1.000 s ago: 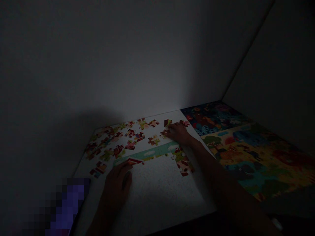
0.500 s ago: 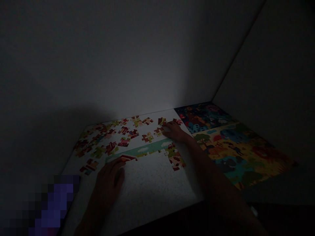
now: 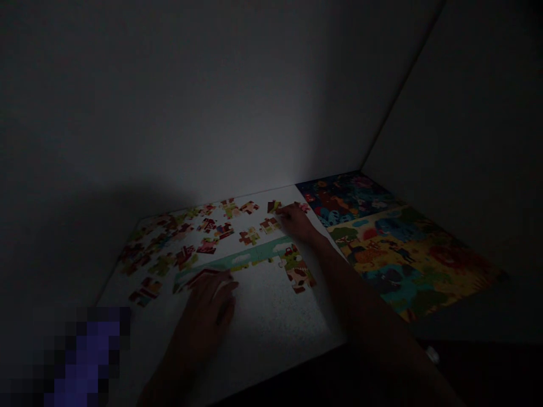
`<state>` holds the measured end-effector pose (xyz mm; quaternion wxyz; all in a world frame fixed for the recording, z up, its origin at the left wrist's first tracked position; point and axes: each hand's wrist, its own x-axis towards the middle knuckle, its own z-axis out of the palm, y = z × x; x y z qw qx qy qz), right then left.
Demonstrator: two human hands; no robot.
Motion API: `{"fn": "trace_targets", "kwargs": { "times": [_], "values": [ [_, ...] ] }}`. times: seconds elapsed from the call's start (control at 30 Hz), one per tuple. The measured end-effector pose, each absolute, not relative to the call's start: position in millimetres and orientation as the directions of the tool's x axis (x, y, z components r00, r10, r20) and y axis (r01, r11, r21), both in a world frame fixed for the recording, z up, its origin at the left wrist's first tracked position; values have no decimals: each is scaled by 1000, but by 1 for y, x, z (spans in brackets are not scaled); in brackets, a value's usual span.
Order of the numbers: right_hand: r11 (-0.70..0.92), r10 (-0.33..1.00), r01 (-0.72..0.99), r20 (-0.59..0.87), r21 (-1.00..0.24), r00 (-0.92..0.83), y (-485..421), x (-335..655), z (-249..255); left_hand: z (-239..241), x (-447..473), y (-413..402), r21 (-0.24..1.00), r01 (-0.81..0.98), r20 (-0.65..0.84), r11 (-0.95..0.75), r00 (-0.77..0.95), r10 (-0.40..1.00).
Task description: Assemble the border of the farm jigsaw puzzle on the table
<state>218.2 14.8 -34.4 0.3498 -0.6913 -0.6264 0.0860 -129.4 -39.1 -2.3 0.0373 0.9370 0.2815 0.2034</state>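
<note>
1. No writing, label, brand, number or sign can be read anywhere in the dim head view.
2. The loose puzzle pieces (image 3: 203,237) show only coloured pictures.
3. The finished puzzle (image 3: 394,243) shows animal pictures, with no legible lettering.
4. The blurred purple patch (image 3: 89,362) shows nothing readable.

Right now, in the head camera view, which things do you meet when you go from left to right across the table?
Blurred purple patch → loose puzzle pieces → left hand on a red piece → joined strip of puzzle → right hand among far pieces → finished colourful puzzles.
</note>
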Motion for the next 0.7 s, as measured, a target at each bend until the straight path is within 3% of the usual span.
{"fn": "trace_targets", "kwargs": {
  "times": [0.2, 0.3, 0.7],
  "values": [
    [47, 920, 846, 354, -531, 171, 14, 222, -33, 2, -49, -48, 236, 362, 216, -902, 885, 412],
    [48, 925, 854, 346, -518, 158, 12, 220, -29, 1, -23, -40, 250, 362, 174, -898, 895, 410],
    [51, 949, 875, 297, -481, 108, 5, 214, -31, -2, -19, -35, 308, 356, 190, -883, 886, 423]
  ]
}}
